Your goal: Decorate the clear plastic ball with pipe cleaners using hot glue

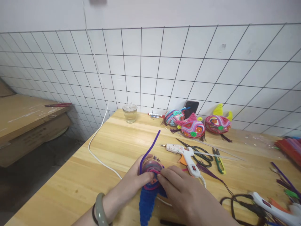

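My left hand (131,183) and my right hand (181,191) both grip a round, multicoloured pipe-cleaner piece (151,168) near the table's front edge. A fuzzy blue part (147,201) hangs from it toward me. A purple pipe cleaner (150,150) rises from the piece and leans to the far right. My left thumb presses on its near side; my right fingertips pinch its right edge. A grey-green bangle (100,208) circles my left wrist.
A white glue gun (185,155), black scissors (199,153) and green snips (219,161) lie just beyond my hands. Three finished colourful figures (192,125) stand by the tiled wall, with a glass cup (129,113). A second glue gun (272,208) and loose pipe cleaners (289,147) lie right. A white cord (98,147) crosses the wooden table (70,179).
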Available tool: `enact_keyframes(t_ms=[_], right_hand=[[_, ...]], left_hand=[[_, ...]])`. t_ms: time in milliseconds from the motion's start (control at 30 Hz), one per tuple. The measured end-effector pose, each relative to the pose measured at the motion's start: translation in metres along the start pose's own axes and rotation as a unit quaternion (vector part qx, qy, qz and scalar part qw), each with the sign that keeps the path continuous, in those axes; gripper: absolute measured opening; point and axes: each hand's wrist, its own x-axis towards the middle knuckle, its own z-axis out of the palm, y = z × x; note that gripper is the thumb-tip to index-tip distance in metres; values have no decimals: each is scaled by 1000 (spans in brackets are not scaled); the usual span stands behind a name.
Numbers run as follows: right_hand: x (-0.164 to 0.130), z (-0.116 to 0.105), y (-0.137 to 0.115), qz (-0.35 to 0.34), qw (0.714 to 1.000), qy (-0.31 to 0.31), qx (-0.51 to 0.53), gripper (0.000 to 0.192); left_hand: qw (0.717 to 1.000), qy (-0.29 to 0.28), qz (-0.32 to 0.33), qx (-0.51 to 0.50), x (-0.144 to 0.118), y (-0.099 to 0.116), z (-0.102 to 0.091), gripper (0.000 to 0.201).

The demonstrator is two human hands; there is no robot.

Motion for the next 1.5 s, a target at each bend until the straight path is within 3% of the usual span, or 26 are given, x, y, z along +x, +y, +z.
enact_keyframes(t_ms=[567,733,1067,1233,1367,1500], right_hand=[[2,-4,-3,-3,1000,1,1,17],[4,-3,-3,-1,1000,9,0,16],[5,-1,-3,3,1000,17,14,19],[4,-3,-2,60,992,39,101,20],[0,-9,2,131,966,63,215,27],[-2,-9,6,150,954,65,252,26]], left_hand=[[1000,-17,4,-21,1,-3,-2,46],[1000,7,-6,-10,0,-1,2,49],[999,6,28,29,3,-3,1,43],[999,-9,33,23,5,-8,-3,41],[999,-15,31,-6,5,-8,-5,42],[999,-18,28,-29,4,-6,-3,40]])
